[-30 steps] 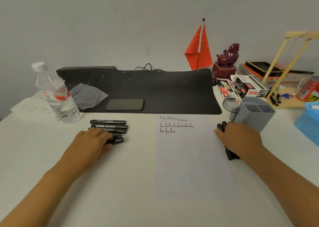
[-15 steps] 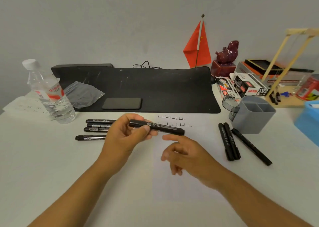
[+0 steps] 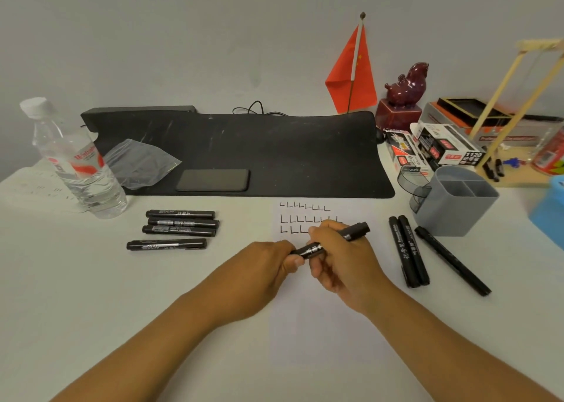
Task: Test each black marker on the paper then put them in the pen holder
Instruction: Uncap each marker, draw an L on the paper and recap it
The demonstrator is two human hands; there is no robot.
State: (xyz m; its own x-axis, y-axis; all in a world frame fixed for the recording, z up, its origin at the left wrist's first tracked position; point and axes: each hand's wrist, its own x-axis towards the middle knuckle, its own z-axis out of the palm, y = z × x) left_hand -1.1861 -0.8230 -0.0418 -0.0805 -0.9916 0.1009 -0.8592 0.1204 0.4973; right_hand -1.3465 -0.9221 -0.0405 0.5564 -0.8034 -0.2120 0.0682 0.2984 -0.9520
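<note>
White desk (image 3: 91, 310) under a plain grey wall carries everything. Over the sheet of paper (image 3: 323, 325), near the desk's middle, both hands hold one black marker (image 3: 331, 243), a smooth round barrel with pale print, tilted up to the right. Left hand (image 3: 262, 270) pinches its lower end between thumb and curled fingers; right hand (image 3: 341, 261) wraps the barrel, fingers curled round it. Rows of small L-shaped strokes mark the paper's far end. Four markers (image 3: 180, 227) lie in a loose row toward the left; three more (image 3: 412, 255) lie right of the paper. Beside those, toward the right edge, stands the grey pen holder (image 3: 451, 209), a boxy plastic tub with dividers. A clear ribbed bottle (image 3: 79, 169) stands far left. A scuffed black mat (image 3: 244, 145) lies across the back, carrying a phone (image 3: 213, 180) and a crumpled clear bag (image 3: 140, 163). Bare desk lies open along the near edge.
</note>
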